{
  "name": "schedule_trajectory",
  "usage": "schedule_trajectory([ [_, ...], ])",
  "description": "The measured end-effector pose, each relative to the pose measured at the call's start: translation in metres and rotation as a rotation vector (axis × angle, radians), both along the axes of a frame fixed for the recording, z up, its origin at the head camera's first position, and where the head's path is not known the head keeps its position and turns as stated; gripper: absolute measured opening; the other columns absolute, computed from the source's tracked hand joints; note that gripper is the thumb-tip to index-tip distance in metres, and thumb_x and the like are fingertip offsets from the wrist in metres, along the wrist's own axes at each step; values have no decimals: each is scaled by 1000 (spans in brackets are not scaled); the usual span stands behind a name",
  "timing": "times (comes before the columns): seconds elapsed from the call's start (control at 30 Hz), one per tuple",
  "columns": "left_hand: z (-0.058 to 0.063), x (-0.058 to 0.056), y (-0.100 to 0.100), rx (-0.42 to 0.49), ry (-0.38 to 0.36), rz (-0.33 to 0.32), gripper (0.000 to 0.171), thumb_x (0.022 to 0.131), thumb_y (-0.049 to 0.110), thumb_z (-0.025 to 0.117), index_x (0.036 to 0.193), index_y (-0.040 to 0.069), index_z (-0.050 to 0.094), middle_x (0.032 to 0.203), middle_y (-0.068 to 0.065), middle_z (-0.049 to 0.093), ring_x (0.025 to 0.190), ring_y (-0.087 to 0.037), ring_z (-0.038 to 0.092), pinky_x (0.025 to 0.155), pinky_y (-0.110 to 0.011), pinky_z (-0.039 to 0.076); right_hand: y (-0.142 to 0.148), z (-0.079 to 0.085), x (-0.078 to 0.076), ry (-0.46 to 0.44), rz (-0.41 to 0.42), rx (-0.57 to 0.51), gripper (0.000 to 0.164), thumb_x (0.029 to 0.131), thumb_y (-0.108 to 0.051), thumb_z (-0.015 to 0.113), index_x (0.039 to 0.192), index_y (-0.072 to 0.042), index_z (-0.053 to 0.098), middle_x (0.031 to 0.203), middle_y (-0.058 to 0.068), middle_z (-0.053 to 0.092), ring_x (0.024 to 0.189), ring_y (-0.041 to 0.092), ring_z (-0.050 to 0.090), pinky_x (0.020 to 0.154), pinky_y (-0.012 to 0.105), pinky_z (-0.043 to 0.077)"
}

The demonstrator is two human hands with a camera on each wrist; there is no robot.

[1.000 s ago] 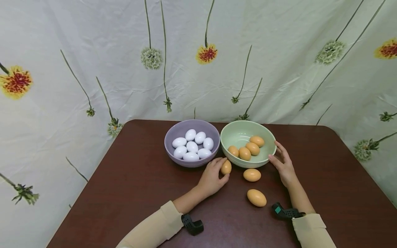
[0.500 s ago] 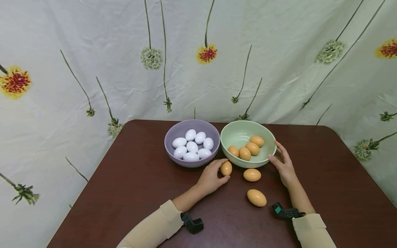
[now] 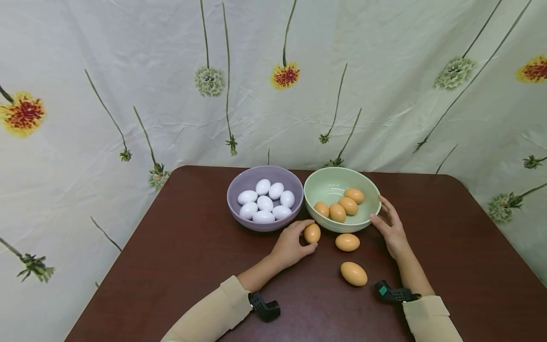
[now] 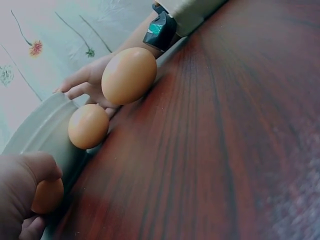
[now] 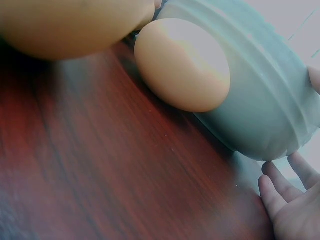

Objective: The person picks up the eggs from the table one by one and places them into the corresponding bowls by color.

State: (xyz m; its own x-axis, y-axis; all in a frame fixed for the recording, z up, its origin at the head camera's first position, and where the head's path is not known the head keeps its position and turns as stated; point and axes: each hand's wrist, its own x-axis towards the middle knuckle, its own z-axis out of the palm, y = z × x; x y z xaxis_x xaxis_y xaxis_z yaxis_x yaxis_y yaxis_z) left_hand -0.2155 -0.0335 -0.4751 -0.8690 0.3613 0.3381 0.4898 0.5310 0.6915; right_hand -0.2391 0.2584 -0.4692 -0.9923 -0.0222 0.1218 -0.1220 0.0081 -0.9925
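My left hand [image 3: 292, 244] pinches a brown egg [image 3: 312, 233] between thumb and fingers, low over or on the table in front of the two bowls. In the left wrist view the fingers partly hide this egg [image 4: 48, 196]. With extended fingers and thumb, my right hand [image 3: 392, 230] touches the right side of the green bowl [image 3: 322, 183]. Several brown eggs [image 3: 348, 205] lie inside that bowl. Two more sit on the table: one brown egg [image 3: 347, 242] close before the bowl, and another brown egg [image 3: 353, 274] nearer to me.
A purple bowl [image 3: 239, 185] holding several white eggs [image 3: 265, 203] stands directly left of the green one. Both bowls are near the far edge of the dark wooden table [image 3: 183, 247]. Behind it hangs a flower-patterned cloth [image 3: 171, 47].
Over the last second my left hand and its egg have shifted very slightly toward me. The right hand, bowls and other eggs stay in place.
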Motion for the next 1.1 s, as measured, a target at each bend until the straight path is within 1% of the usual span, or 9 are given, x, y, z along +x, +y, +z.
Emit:
schedule_trajectory([
  [0.1,3,0,0,26,-22,-23,54,80,15,78,129,5,59,123,-11,61,107,-20,59,88,-29,49,0,0,0,3,1,1,61,101,-11,53,155,-17,26,152,22,22,113,4,47,89,12,41],
  [0.2,7,1,1,63,-56,-58,53,81,14,79,130,5,59,123,-10,61,108,-19,59,87,-24,50,0,-1,0,4,4,3,61,101,-10,52,155,-16,25,152,23,22,113,4,47,89,12,41],
  [0.37,17,2,2,120,-76,-108,53,81,12,79,129,4,60,123,-10,61,111,-19,58,88,-23,50,1,0,0,3,4,4,62,100,-10,53,155,-15,24,153,23,21,114,6,46,89,12,41],
  [0.57,32,4,3,140,-64,-141,53,80,11,80,128,4,60,122,-10,62,109,-19,59,87,-22,50,1,0,0,2,3,-5,62,100,-11,53,155,-16,25,152,23,22,115,8,45,89,12,41],
  [0.73,46,4,5,140,-48,-205,54,80,10,80,129,0,59,123,-13,61,109,-22,58,88,-29,52,1,-1,0,5,1,-12,61,100,-10,53,154,-16,26,151,22,22,114,7,46,89,12,41],
  [0.83,52,3,7,141,-34,-235,55,79,10,80,129,-1,59,123,-14,61,108,-22,59,88,-27,51,1,-1,0,4,-1,-13,61,100,-10,53,154,-16,26,151,22,23,114,7,46,89,12,41],
  [0.97,58,0,10,148,-11,-244,54,78,10,80,127,1,60,120,-13,62,103,-19,60,87,-19,49,1,0,0,4,-2,-12,61,100,-11,54,154,-16,26,152,22,23,115,7,46,90,13,41],
  [1.03,62,-2,12,155,-1,-244,53,78,9,80,127,1,60,119,-13,62,101,-19,61,86,-19,49,1,0,0,4,-2,-13,62,100,-11,54,154,-15,27,152,23,23,115,7,46,89,13,41],
  [1.1,66,-3,13,160,-2,-244,54,78,9,80,127,0,60,121,-13,62,100,-19,61,86,-21,50,0,1,0,4,-2,-14,62,99,-11,55,154,-15,27,152,23,23,114,7,47,89,13,41],
])
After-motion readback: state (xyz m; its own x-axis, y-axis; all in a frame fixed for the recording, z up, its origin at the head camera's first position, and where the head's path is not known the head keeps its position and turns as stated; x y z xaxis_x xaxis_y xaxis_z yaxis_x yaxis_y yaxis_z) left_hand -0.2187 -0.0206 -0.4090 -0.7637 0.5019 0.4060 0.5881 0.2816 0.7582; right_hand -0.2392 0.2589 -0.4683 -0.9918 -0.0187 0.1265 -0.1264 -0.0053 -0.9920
